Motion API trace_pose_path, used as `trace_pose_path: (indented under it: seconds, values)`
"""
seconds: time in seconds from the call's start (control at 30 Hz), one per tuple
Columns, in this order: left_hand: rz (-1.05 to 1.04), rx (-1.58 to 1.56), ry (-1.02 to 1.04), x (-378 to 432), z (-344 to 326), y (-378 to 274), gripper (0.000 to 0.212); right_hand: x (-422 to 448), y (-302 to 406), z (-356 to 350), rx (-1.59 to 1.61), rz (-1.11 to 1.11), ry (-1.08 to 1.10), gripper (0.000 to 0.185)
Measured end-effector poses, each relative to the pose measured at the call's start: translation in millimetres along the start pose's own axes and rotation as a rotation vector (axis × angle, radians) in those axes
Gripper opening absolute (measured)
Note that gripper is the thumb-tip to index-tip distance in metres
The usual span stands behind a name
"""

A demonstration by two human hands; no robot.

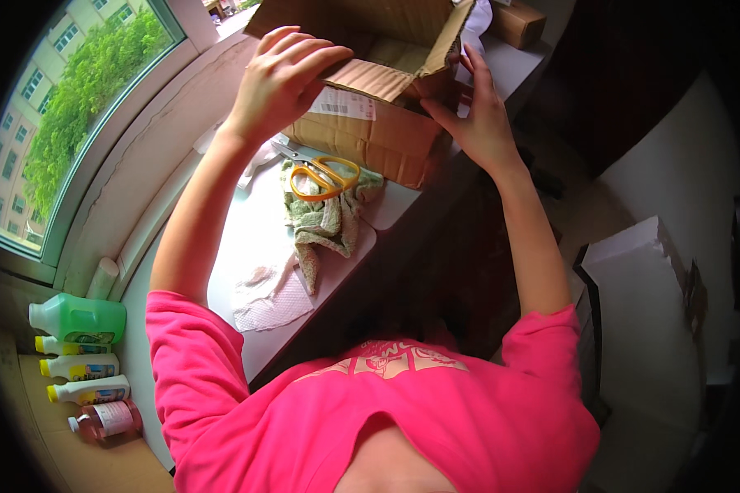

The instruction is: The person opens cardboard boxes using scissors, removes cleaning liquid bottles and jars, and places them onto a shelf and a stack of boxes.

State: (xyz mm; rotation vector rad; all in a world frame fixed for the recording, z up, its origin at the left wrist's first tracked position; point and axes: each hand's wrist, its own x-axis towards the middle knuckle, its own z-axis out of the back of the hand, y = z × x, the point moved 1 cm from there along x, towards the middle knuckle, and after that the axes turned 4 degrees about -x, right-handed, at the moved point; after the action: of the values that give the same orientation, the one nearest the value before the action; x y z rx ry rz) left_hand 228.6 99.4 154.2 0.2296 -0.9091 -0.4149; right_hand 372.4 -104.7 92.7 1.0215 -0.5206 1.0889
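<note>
An open cardboard box [401, 52] is at the top of the view, its flaps raised and part of its inside showing. My left hand [290, 74] holds its left front edge, fingers bent over the cardboard. Around its right front corner is my right hand [478, 117], the thumb on the near side and the fingers along the right side, partly hidden. Directly below, a taped cardboard wall [370, 135] bears a printed label; whether it belongs to the same box or a second one under it, I cannot tell. Scissors [327, 177] with orange handles lie on a crumpled green cloth [327, 225] nearer me.
White patterned paper or cloth [274, 302] lies on the white tabletop [370, 237]. Several bottles, among them a green jug [80, 317] and a reddish bottle [108, 419], stand at left by the window. Behind the box is a small brown carton [518, 23]. A large white block [641, 308] stands at right.
</note>
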Motion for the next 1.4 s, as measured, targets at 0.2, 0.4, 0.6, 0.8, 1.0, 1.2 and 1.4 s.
trace_pose_path:
  seconds: [0.2, 0.4, 0.6, 0.8, 1.0, 1.2, 1.4]
  values:
    - [0.016, -0.073, 0.336, -29.2, 6.2, 3.0, 0.037, -16.9, -21.0, 25.2, 0.274, -0.192, 0.319, 0.053]
    - [0.225, -0.197, 0.458, -36.0, -15.2, 8.9, 0.043, -8.3, -55.2, 10.5, 0.050, -0.196, 0.350, 0.047]
    - [0.253, -0.105, 0.510, -20.2, -5.6, 0.9, 0.031, 23.6, -53.9, 5.2, -0.036, -0.077, 0.293, 0.030]
    - [0.104, -0.019, 0.277, -22.1, -7.2, -11.4, 0.032, 4.6, -60.4, -35.2, -0.007, -0.259, 0.133, 0.021]
    - [-0.170, 0.114, 0.019, 22.6, 50.4, -4.0, 0.041, 11.9, -8.5, 18.5, -0.330, 0.005, -0.301, 0.010]
    - [-0.250, 0.057, 0.011, 132.8, 45.1, -60.7, 0.034, -7.2, 8.2, 175.4, -0.333, -0.084, -0.505, 0.018]
    - [-0.394, -0.499, 0.385, 224.1, -76.8, -200.3, 0.013, -185.7, -107.4, 295.7, -0.902, -0.435, -0.221, 0.018]
